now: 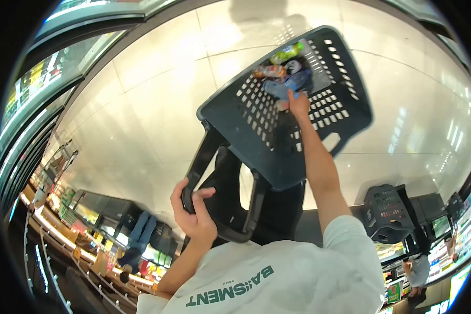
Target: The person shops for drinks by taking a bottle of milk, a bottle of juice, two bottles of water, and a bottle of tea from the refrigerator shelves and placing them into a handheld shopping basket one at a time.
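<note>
A dark grey plastic shopping basket (225, 123) with slotted walls is tilted in front of my body above the floor. My left hand (196, 212) is curled around its long black handle (194, 175), with the thumb and fingers on either side of the bar. My right hand (299, 103) reaches into the basket, its fingers closed on a blue, shiny item (287, 85) that is blurred. Beside that item lie an orange-and-white package (269, 71) and a green package (287, 53). A dark item with a white print (294, 66) sits between them.
Pale glossy floor tiles (152, 120) spread around the basket. Glass-fronted display cases (52, 73) line the left. Another dark basket (386, 212) stands at the right. A person in blue trousers (139, 230) is at the lower left, and another person (419, 272) is at the lower right.
</note>
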